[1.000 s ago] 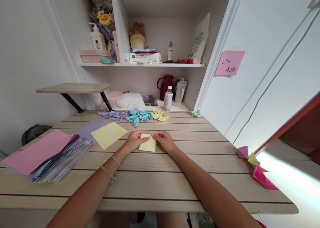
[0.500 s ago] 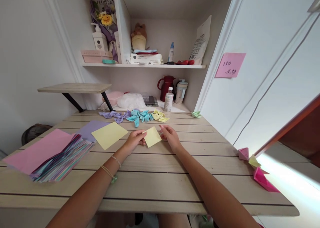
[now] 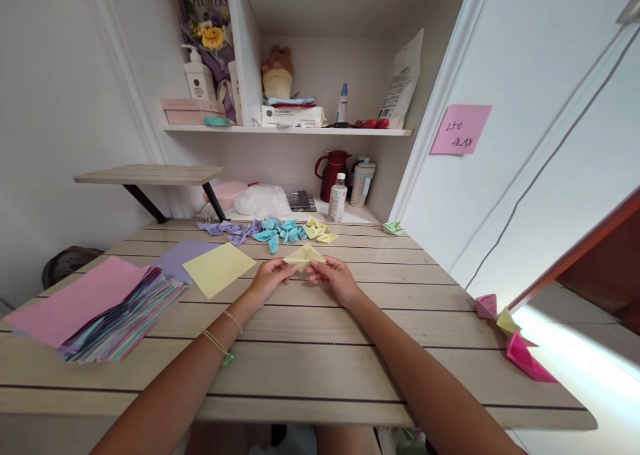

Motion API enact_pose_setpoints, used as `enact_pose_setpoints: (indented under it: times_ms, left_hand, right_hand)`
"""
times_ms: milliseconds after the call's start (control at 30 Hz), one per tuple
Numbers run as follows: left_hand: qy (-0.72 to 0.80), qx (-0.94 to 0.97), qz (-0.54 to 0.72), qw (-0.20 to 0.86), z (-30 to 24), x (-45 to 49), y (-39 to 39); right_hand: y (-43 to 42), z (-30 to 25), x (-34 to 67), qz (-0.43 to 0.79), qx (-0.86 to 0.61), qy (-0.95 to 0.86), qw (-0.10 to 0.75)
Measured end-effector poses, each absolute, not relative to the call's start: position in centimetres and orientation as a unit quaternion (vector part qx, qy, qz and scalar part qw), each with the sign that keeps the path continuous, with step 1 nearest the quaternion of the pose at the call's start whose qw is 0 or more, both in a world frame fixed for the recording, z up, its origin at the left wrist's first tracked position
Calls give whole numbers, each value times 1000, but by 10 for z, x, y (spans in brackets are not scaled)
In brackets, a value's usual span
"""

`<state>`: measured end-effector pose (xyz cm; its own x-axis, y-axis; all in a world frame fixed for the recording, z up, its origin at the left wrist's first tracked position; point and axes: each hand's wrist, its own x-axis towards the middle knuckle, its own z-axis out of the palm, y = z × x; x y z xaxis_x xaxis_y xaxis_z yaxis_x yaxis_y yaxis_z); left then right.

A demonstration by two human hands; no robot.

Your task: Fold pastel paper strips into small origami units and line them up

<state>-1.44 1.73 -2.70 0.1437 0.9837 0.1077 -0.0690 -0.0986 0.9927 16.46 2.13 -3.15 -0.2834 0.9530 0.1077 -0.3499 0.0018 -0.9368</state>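
Both my hands hold a small folded yellow paper just above the wooden table. My left hand pinches its left end and my right hand pinches its right end, so the paper forms a low triangle between them. A flat yellow sheet lies to the left of my left hand, partly over a purple sheet. Further left sits a stack of coloured paper with a pink sheet on top. A row of folded purple, blue and yellow pieces lies beyond my hands.
A green folded piece sits at the table's far right. Pink and yellow folded pieces rest by the right edge. Behind the table stand a red kettle, a bottle and a jar; a shelf above holds several items. A pink note sticks on the wall.
The yellow paper lay flat under both hands on the table. It was lifted and turned, and now both hands pinch its ends as a folded triangle, slightly further from me.
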Motion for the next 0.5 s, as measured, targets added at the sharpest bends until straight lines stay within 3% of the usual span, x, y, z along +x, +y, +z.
enact_pose_setpoints:
  times_ms: [500]
  left_hand:
    - [375,493,534,576,-24,-15,18]
  right_hand:
    - [28,-31,174,579,-336,-519,531]
